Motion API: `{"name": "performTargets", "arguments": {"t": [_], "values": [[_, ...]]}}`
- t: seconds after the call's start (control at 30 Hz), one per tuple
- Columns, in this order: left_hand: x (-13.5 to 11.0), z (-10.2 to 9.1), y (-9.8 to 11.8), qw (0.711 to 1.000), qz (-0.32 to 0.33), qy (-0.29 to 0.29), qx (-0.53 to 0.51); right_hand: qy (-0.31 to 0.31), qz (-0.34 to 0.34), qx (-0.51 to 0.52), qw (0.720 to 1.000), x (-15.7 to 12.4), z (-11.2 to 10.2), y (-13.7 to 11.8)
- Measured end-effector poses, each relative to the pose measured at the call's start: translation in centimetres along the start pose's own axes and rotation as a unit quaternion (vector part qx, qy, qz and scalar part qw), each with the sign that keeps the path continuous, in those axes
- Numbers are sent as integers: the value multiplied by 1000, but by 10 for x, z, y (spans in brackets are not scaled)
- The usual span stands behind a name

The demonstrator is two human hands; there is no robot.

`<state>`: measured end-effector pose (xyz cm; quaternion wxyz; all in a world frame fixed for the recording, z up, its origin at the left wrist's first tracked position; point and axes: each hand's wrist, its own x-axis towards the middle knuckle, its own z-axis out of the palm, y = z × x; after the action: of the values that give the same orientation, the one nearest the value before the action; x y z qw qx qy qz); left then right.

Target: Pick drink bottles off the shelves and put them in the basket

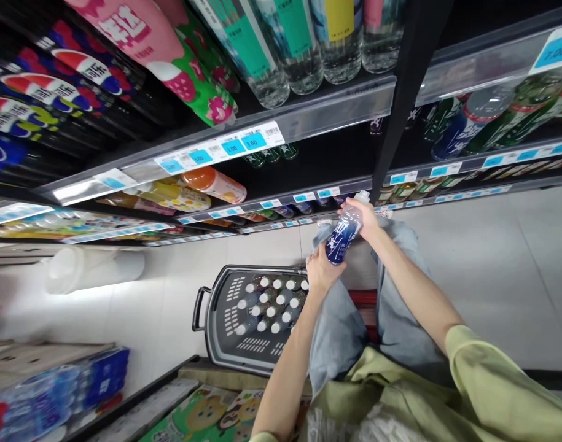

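Observation:
A clear plastic drink bottle [344, 238] with a dark blue label and white lettering is tilted in front of my knees. My left hand [323, 270] wraps round its lower end. Near the cap, my right hand [362, 216] grips the upper part. To the left on the floor stands a dark grey shopping basket [218, 344], with several white-capped bottles [271, 311] upright inside it. A low shelf [345, 187] with price tags lies just beyond the bottle.
Drink shelves run across the front, with cola bottles [73, 92], clear bottles [290, 46] and an orange bottle [215, 184]. A white bucket [94, 270] stands at left. Wrapped water packs [54, 393] and green printed cartons [207, 411] lie nearer me.

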<state>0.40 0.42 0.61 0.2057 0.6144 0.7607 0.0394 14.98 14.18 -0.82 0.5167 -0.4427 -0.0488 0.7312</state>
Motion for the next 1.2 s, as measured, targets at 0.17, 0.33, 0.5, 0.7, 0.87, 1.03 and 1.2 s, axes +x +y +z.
{"name": "performTargets", "arguments": {"t": [0.17, 0.33, 0.5, 0.7, 0.87, 1.03, 1.2], "values": [[0, -8, -5, 999, -2, -27, -21, -72, 7, -23, 997, -10, 4, -9], [0, -10, -15, 998, 13, -50, -48, -161, -1, -22, 987, -22, 6, -15], [0, -9, -16, 998, 16, -51, -40, -155, -11, -18, 988, -19, 5, -12], [-1, 1, -2, 1000, 11, 0, 12, -26, -15, 1, 1000, -3, 1, -2], [0, 3, 1, 1000, -3, 6, 21, 38, 4, 8, 999, 4, -2, 1], [0, -1, -5, 1000, 5, -4, 10, 6, 0, -26, 1000, 0, 0, -1], [-2, -6, -14, 999, 5, -25, -21, -101, 5, -37, 994, -9, 0, -8]]}}
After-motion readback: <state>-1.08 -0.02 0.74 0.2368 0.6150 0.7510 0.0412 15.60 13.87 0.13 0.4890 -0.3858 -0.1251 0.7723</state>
